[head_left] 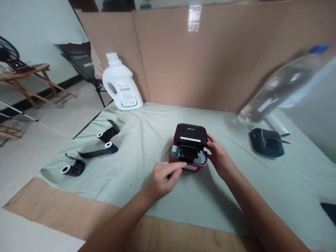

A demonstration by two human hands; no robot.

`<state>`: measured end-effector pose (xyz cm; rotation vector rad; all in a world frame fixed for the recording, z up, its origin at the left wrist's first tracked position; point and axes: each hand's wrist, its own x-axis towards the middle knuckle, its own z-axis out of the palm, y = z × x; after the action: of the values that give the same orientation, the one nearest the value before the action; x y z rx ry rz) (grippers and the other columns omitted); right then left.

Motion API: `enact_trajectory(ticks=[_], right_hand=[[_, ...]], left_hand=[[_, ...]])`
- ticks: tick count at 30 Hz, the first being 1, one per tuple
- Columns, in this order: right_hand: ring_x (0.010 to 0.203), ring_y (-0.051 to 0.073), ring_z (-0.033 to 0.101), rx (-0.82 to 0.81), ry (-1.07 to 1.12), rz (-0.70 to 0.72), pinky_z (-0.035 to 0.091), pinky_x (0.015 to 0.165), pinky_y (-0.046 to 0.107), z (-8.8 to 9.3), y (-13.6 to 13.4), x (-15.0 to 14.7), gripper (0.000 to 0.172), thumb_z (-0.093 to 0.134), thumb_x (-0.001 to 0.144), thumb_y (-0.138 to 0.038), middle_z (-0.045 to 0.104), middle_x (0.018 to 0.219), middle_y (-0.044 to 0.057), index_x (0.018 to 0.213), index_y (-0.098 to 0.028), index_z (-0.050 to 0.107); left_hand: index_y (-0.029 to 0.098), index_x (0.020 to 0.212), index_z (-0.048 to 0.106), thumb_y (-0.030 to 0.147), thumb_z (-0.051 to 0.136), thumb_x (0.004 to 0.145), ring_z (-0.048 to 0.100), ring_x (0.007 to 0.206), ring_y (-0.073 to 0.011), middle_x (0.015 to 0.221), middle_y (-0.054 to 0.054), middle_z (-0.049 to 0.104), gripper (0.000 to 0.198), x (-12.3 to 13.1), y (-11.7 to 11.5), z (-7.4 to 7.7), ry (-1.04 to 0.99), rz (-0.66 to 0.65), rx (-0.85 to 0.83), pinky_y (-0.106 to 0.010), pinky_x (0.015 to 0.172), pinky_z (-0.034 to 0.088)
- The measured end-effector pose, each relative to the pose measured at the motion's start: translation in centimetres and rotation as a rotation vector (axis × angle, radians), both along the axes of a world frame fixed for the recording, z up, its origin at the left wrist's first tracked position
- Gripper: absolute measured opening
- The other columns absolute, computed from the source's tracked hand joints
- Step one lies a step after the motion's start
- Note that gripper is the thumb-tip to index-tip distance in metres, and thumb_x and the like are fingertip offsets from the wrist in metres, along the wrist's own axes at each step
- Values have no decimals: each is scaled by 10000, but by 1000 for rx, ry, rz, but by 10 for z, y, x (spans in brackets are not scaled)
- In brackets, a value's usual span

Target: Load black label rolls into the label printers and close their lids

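Left hand half-curled, index out to front edge of red-and-black device, right hand part-open along its right side, device between them on surface, can't tell if either grips.

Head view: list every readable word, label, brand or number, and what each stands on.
"PROJ", cut off, on the chair.
Brand on the printer lid: too blurred.
White strip on that lid, front label below: too small.
Print on the white jug: too blurred to quote.
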<state>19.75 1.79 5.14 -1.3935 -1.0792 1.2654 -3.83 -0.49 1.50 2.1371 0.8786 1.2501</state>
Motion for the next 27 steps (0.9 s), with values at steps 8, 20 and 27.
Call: enact_trajectory(ticks=[8, 20, 27], right_hand=[[1371, 273, 536, 82, -20, -64, 565, 930, 372, -19, -2, -3, 657, 507, 865, -373, 489, 1586, 31, 1519, -323, 457], [1284, 277, 571, 66, 97, -126, 547, 885, 358, -23, -1, -2, 619, 575, 829, -337, 551, 1522, 22, 1447, -324, 545], [1348, 275, 532, 151, 98, -141, 475, 1064, 414, -40, 0, -3, 592, 567, 862, -338, 550, 1525, 9, 1454, -328, 546]], left_hand=[[202, 1375, 617, 277, 696, 877, 588, 1005, -228, 1058, -90, 600, 509, 7, 34, 26, 112, 175, 88, -378, 904, 521], [256, 1122, 771, 262, 650, 940, 562, 1022, -228, 1106, -85, 682, 218, -2, 41, 0, 143, -49, 407, -407, 919, 468], [245, 1038, 774, 266, 579, 994, 451, 1370, -292, 1431, -99, 601, 201, 13, 33, -1, 21, 83, 196, -527, 1142, 393]])
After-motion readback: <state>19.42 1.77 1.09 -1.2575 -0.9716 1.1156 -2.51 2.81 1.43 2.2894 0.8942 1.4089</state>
